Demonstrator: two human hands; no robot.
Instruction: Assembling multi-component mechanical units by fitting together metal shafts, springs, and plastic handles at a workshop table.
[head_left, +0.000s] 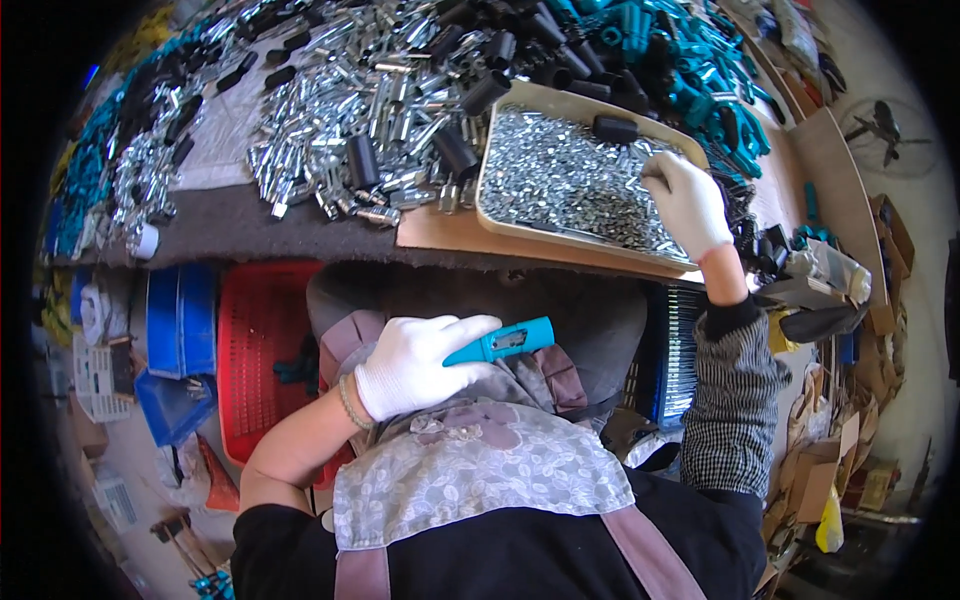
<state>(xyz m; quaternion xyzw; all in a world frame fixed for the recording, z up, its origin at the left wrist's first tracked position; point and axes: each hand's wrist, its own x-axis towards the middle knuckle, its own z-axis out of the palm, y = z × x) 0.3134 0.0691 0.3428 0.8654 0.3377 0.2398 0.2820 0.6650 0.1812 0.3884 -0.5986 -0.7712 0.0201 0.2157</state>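
Note:
My left hand (415,368), in a white glove, holds a teal plastic handle (527,337) over my lap. A dark cutout with some metal inside shows on the handle's upper side, and its free end points right. Above the right side of a shallow cream tray (484,178) is my right hand (692,208), gloved too, with its fingers pinched together. Whatever may be between those fingertips is too small to make out. Small shiny metal pieces (565,180) fill the tray, and a black sleeve (614,129) lies on top of them.
Metal socket-like parts (335,130) are heaped on the bench left of the tray. Teal handles (735,130) and black sleeves (548,40) pile up behind it. A red crate (262,350) and blue bins (182,325) stand below at left. A wooden board (845,190) edges the bench's right end.

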